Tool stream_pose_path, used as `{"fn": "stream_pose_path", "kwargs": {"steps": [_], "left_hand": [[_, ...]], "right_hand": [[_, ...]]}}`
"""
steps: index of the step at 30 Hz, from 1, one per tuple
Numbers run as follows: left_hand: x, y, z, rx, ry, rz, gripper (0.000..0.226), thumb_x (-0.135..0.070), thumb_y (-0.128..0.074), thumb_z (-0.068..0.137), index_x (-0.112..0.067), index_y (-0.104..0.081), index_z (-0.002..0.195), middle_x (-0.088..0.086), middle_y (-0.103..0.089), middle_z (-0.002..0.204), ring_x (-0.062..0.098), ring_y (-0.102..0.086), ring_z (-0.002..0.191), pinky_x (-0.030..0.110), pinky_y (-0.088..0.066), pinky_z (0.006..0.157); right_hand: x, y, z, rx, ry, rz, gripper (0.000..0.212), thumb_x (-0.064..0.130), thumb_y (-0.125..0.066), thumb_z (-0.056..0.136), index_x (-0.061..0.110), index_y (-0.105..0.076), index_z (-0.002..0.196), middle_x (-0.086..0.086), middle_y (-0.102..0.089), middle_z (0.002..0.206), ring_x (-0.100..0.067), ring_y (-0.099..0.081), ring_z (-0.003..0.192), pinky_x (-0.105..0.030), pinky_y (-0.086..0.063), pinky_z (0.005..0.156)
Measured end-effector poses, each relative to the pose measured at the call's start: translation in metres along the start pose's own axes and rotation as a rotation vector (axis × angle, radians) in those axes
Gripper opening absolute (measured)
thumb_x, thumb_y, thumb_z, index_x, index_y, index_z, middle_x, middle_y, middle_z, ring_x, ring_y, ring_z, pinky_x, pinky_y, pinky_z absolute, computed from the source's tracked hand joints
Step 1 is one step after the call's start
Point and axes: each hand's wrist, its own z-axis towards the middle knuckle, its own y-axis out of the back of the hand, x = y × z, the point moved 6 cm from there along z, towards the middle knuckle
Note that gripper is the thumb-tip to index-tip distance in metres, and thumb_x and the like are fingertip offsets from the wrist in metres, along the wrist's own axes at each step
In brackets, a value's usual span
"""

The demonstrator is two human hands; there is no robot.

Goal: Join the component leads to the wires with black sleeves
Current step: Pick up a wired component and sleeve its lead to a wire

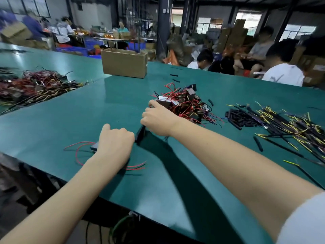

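Reaching into the heap of components [184,104], the right hand [158,118] is touching the near left edge of that tangle of dark blocks and red leads, its fingers curled down so that what they are closing on, if anything, cannot be told; a dark strip seems to be hanging below its palm, too blurred to name. Just this side of the heap and to its left, the left hand [114,147] is resting curled over one component [93,147] already on the table [52,120], whose red leads [79,150] are looping out on both sides; the hands are lying near each other but apart. Doing this step well probably means lifting a single block clear rather than dragging neighbours by their snagged leads, so picking from the loose edge and shaking gently seems wise. To the right of the heap, the black sleeves [241,118] are lying in a pile, and beyond them the yellow-tipped wires [284,124] are fanning out, both in easy reach for the joining. Behind the heap a cardboard box [124,62] is standing, and far to its left a second tangle of wires [35,85] is spreading.
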Motion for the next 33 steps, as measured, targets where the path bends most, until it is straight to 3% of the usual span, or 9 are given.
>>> {"fn": "stream_pose_path", "kwargs": {"steps": [5, 9, 13, 16, 19, 23, 27, 30, 33], "left_hand": [[-0.003, 0.004, 0.018, 0.014, -0.012, 0.030, 0.020, -0.018, -0.046, 0.091, -0.025, -0.056, 0.106, -0.004, -0.059, 0.111, 0.020, -0.052, 0.109, 0.035, -0.028, 0.086], [-0.022, 0.029, 0.022, -0.112, -0.001, -0.008, 0.030, -0.029, -0.049, 0.090, -0.017, -0.049, 0.117, 0.002, -0.051, 0.118, 0.023, -0.047, 0.113, 0.037, -0.032, 0.092], [-0.061, 0.063, 0.025, -0.303, -0.045, -0.156, 0.030, -0.028, -0.047, 0.091, -0.014, -0.046, 0.118, 0.006, -0.049, 0.120, 0.025, -0.047, 0.112, 0.036, -0.033, 0.087], [-0.085, 0.078, 0.026, -0.350, -0.098, -0.231, 0.027, -0.029, -0.045, 0.093, -0.015, -0.047, 0.117, 0.006, -0.048, 0.119, 0.026, -0.046, 0.112, 0.035, -0.032, 0.085], [-0.098, 0.083, 0.027, -0.336, -0.141, -0.268, 0.029, -0.031, -0.045, 0.093, -0.015, -0.047, 0.117, 0.007, -0.047, 0.120, 0.027, -0.045, 0.112, 0.035, -0.032, 0.085], [-0.101, 0.079, 0.033, -0.264, -0.156, -0.382, 0.035, -0.036, -0.045, 0.094, -0.017, -0.046, 0.123, 0.005, -0.047, 0.124, 0.025, -0.046, 0.116, 0.036, -0.037, 0.090], [-0.105, 0.073, 0.044, -0.131, -0.134, -0.845, 0.048, -0.035, -0.050, 0.094, -0.016, -0.043, 0.138, 0.007, -0.050, 0.127, 0.025, -0.047, 0.121, 0.037, -0.040, 0.099], [-0.102, 0.073, 0.051, -0.139, 0.022, -1.240, 0.031, -0.027, -0.057, 0.091, -0.011, -0.056, 0.119, 0.001, -0.062, 0.098, 0.025, -0.058, 0.104, 0.031, -0.042, 0.091], [-0.092, 0.075, 0.051, -0.252, 0.221, -1.295, 0.011, -0.031, -0.054, 0.091, -0.021, -0.056, 0.097, -0.016, -0.056, 0.077, 0.022, -0.057, 0.094, 0.035, -0.039, 0.089]], "right_hand": [[-0.014, 0.005, -0.038, -0.279, -0.096, 0.199, 0.026, 0.019, -0.040, 0.093, 0.014, -0.064, 0.098, -0.004, -0.062, 0.103, -0.026, -0.053, 0.105, -0.039, -0.030, 0.100], [-0.082, 0.014, -0.100, -0.918, -0.759, 0.684, 0.017, 0.019, -0.058, 0.087, 0.010, -0.068, 0.098, -0.007, -0.064, 0.102, -0.026, -0.056, 0.101, -0.035, -0.038, 0.084], [-0.131, -0.041, -0.111, -0.351, -1.284, 1.016, 0.035, 0.046, -0.052, 0.090, 0.012, -0.059, 0.089, -0.010, -0.059, 0.106, -0.031, -0.047, 0.116, -0.038, -0.035, 0.093], [-0.131, -0.055, -0.095, -0.104, -1.254, 1.105, 0.044, 0.053, -0.057, 0.085, 0.015, -0.042, 0.067, -0.009, -0.056, 0.096, -0.031, -0.054, 0.109, -0.037, -0.040, 0.088], [-0.136, -0.054, -0.094, -0.129, -1.297, 1.114, 0.027, 0.034, -0.059, 0.086, 0.013, -0.049, 0.073, -0.007, -0.053, 0.089, -0.031, -0.055, 0.092, -0.034, -0.042, 0.083], [-0.151, -0.036, -0.115, -0.557, -1.343, 1.308, 0.024, 0.027, -0.061, 0.086, 0.012, -0.058, 0.067, -0.004, -0.056, 0.070, -0.023, -0.051, 0.071, -0.027, -0.039, 0.065], [-0.153, -0.021, -0.142, -0.911, -1.268, 1.379, 0.015, 0.023, -0.064, 0.087, 0.009, -0.071, 0.088, -0.001, -0.069, 0.083, -0.017, -0.064, 0.084, -0.033, -0.051, 0.082], [-0.155, -0.023, -0.166, -1.111, -1.284, 1.451, 0.009, 0.021, -0.062, 0.090, 0.013, -0.066, 0.087, -0.008, -0.070, 0.086, -0.029, -0.068, 0.085, -0.046, -0.052, 0.084], [-0.158, -0.026, -0.196, -1.347, -1.369, 1.570, 0.013, 0.016, -0.057, 0.094, 0.016, -0.055, 0.081, -0.008, -0.065, 0.083, -0.025, -0.068, 0.072, -0.042, -0.056, 0.077]]}}
